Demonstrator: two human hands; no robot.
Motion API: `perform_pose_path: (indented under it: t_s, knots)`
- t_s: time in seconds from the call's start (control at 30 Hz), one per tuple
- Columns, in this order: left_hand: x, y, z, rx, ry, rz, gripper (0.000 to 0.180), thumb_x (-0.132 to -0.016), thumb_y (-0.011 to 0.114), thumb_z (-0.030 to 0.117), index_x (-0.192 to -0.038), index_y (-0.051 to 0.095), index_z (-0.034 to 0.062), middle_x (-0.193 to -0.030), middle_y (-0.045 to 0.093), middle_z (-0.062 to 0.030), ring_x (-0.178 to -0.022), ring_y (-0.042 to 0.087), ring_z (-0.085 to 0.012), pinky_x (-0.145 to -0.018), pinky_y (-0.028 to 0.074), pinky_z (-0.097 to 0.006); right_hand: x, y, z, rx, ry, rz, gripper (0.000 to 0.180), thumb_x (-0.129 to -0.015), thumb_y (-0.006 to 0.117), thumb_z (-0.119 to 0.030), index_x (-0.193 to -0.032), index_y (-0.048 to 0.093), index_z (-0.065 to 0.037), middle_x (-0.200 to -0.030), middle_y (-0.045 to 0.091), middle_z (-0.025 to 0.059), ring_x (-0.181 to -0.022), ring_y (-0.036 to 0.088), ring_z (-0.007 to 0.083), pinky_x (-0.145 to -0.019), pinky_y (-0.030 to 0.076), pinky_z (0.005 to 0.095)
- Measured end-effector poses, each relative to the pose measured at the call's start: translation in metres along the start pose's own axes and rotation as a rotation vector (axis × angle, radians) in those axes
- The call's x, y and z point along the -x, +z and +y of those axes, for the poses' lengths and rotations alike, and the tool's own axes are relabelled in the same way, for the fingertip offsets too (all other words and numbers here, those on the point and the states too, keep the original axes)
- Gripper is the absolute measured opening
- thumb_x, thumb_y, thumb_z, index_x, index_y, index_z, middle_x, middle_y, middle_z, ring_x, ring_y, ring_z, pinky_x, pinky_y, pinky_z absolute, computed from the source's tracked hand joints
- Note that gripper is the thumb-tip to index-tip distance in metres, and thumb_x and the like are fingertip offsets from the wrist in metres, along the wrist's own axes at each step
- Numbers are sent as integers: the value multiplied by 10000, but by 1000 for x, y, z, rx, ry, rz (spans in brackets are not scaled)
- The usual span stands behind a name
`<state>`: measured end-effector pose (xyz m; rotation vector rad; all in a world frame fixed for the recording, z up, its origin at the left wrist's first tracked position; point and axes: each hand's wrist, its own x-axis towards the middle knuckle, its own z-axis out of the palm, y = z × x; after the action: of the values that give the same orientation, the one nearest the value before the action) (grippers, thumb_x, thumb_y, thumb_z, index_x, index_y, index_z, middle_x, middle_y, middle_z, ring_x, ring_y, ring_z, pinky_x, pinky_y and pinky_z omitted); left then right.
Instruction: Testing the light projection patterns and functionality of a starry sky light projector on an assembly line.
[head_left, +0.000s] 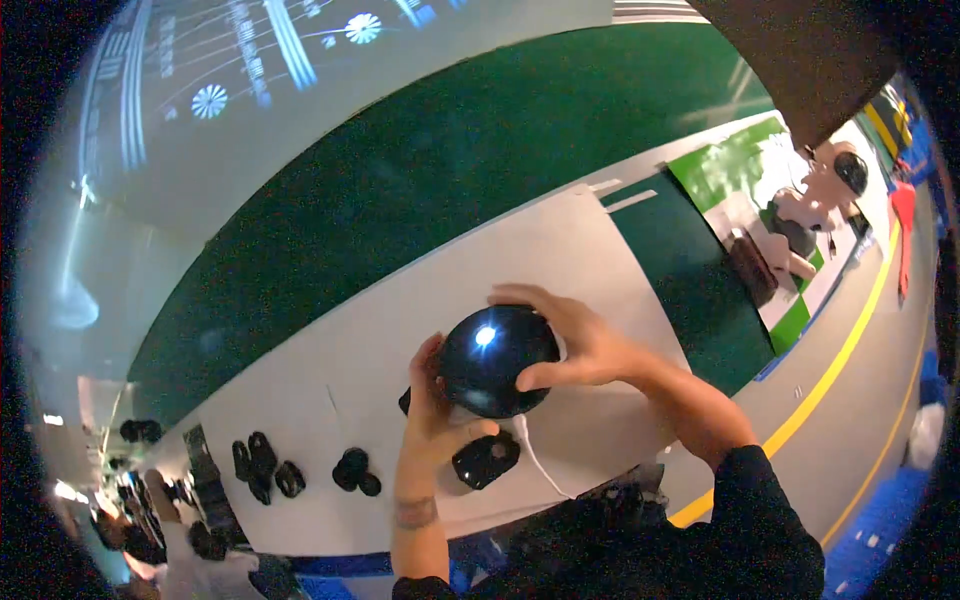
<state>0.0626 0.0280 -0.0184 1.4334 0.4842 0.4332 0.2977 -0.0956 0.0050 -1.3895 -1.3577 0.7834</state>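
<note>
left hand [430, 425] and right hand [590, 348], in the head view, hold a glossy black domed object [495, 370] between them, one on each side, over the white table [570, 245]. a white cable [537, 460] runs below it; a smaller black item [486, 461] lies near the left hand, more black pieces [260, 455] farther left.

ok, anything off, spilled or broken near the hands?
Nothing clearly spilled or broken. The bright spot on the black dome looks like glare. The white cable stands out slightly: it trails toward the near edge of the white table, where it could snag.
</note>
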Motion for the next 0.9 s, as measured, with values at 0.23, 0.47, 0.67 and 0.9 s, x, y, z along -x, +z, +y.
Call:
perform_pose_path:
  t_s: [0.23,0.47,0.67,0.9]
  knots:
    - [9,-28,5,-181,-164,48,521,-840,817,99,-1277,543,24,-1166,671,-84,-1099,650,-209,-985,530,-360,1,-2,-4,-22,47,-54,977,-782,832,-444,-1535,367,-30,-1498,490,208,-1410,458,329,-1183,336,459]
    - [5,-19,-5,-215,-112,72,300,-937,721,65,-1200,612,-33,-1014,701,-76,-940,665,-132,-850,551,-291,3,7,0,15,-28,-39,1060,-757,860,-462,-1566,319,-44,-1534,447,215,-1438,423,349,-1201,305,460]
    - [11,-14,-6,-110,-83,105,259,-957,698,83,-1168,629,-50,-989,720,-109,-884,696,-145,-776,545,-285,7,7,6,79,-81,-41,1126,-703,901,-486,-1566,326,-47,-1523,466,240,-1430,441,371,-1198,304,462]
    - [12,-16,-1,-225,-150,81,264,-965,683,127,-1147,637,-58,-937,725,-132,-855,714,-145,-779,555,-294,5,3,4,106,-102,-52,1111,-661,909,-498,-1534,386,-52,-1469,521,228,-1375,503,372,-1155,376,458]
